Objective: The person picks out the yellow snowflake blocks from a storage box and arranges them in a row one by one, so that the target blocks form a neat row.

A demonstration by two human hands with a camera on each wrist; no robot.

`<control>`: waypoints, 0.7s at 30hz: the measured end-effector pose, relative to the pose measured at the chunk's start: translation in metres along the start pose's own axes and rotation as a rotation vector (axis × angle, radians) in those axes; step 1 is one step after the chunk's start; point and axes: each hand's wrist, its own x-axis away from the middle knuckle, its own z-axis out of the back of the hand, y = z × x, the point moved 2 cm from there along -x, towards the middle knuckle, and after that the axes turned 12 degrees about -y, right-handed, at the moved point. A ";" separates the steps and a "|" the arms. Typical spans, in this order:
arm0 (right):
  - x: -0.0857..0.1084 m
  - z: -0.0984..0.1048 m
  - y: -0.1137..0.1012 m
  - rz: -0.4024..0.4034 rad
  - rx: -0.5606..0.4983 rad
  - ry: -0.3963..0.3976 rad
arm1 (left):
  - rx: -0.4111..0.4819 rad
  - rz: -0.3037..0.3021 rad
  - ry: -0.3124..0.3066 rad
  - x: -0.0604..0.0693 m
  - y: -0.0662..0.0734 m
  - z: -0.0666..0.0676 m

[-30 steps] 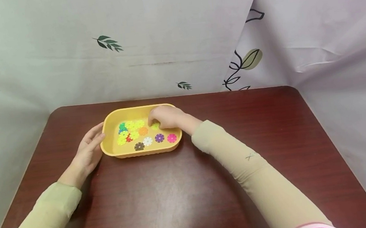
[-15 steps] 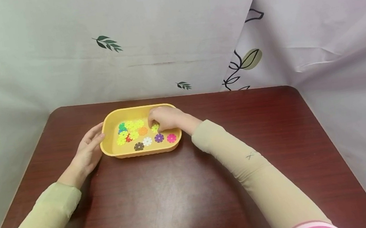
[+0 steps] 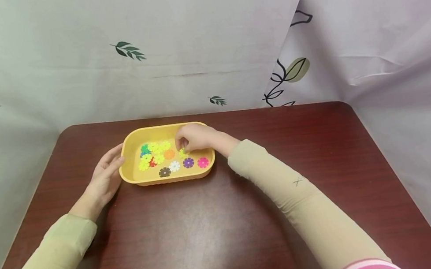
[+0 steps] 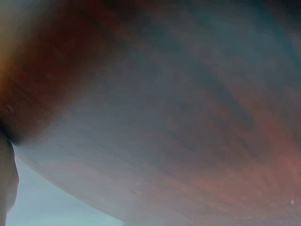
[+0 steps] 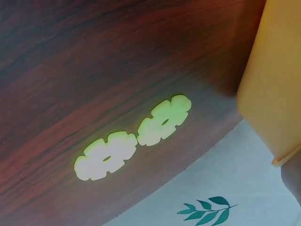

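Note:
A yellow plastic tray [image 3: 169,180] stands near the table's far edge, holding flower-shaped interlocking discs. My left hand [image 3: 104,176] holds its left end, thumb at the rim and fingers along the outer wall. Inside, toward the right, my right hand [image 3: 196,137] has bent fingers around a yellow-green interlocking disc [image 3: 183,153], partly covered by them. Closer to the tray's front lie brown [image 3: 165,172], white [image 3: 174,166], purple [image 3: 188,163] and pink discs [image 3: 202,162]. An orange disc [image 3: 169,154] lies beside a cluster of yellow, green, blue and red ones.
In the right wrist view, two yellow-green discs [image 5: 107,157] lie on the dark red wooden table [image 3: 194,230] outside the tray's wall [image 5: 273,80]. Pale cloth [image 3: 173,46] with leaf prints hangs behind the table. The left wrist view mainly shows blurred tabletop.
The right fingers have shifted slightly over the yellow-green disc, which shows less than half a second ago. The left hand and the tray stay essentially in place.

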 end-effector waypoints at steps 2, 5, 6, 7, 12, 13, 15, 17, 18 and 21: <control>0.002 0.002 0.001 0.006 -0.054 0.018 | -0.006 0.002 0.001 -0.001 -0.001 0.000; 0.006 0.006 0.003 0.021 -0.142 0.055 | -0.010 0.005 0.001 -0.002 -0.001 -0.001; 0.007 0.007 0.004 0.027 -0.166 0.069 | -0.011 0.006 0.001 -0.002 -0.001 -0.001; 0.009 0.008 0.004 0.033 -0.189 0.082 | -0.009 0.007 0.000 -0.003 -0.002 -0.002; 0.020 0.019 0.009 0.035 -0.265 0.151 | -0.004 0.010 0.001 -0.004 -0.002 -0.001; 0.024 0.021 0.009 0.034 -0.279 0.164 | -0.004 0.008 0.002 -0.004 -0.002 -0.001; 0.031 0.026 0.011 0.032 -0.306 0.188 | -0.013 0.004 0.003 -0.004 -0.002 0.000; 0.038 0.030 0.015 0.031 -0.329 0.209 | -0.012 -0.003 0.001 -0.003 -0.002 0.001; 0.043 0.032 0.016 0.027 -0.343 0.218 | -0.009 -0.007 -0.001 -0.003 -0.002 0.002; 0.057 0.035 0.024 0.012 -0.373 0.240 | 0.001 -0.016 -0.006 -0.002 -0.002 0.003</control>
